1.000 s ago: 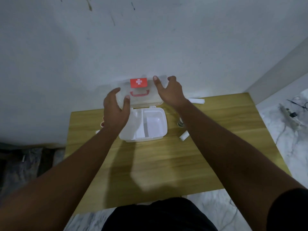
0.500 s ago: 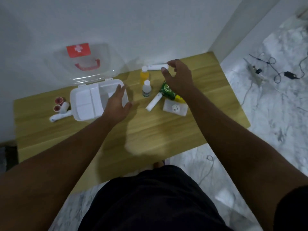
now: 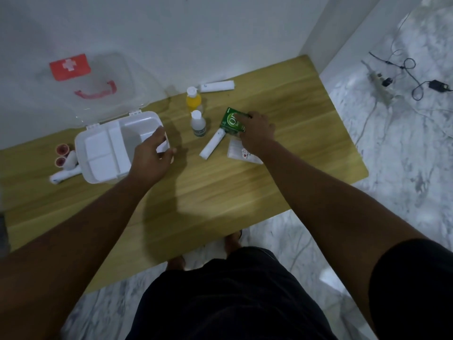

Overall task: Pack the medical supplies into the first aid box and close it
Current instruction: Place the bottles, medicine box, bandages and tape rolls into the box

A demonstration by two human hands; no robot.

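The white first aid box [image 3: 103,153] stands open on the wooden table [image 3: 220,192], its clear lid [image 3: 98,87] with a red cross label leaning back against the wall. My left hand [image 3: 152,155] rests on the box's right rim, fingers curled over it. My right hand [image 3: 257,131] grips a green packet [image 3: 231,121]. Near it lie a white tube [image 3: 212,144], a clear bottle [image 3: 198,123], a yellow bottle [image 3: 193,99], another white tube [image 3: 217,85] and a white sachet [image 3: 236,150], partly under my wrist.
Left of the box lie two red-capped rolls [image 3: 61,155] and a white roll [image 3: 65,174]. The wall runs behind the table. To the right, a marble floor holds a power strip and cables [image 3: 404,77]. My feet [image 3: 232,241] show below the table's front edge.
The lid has been let go and stays open. My left hand dropped to the box's right rim. My right hand moved right and closed on the green packet. The view swung right.
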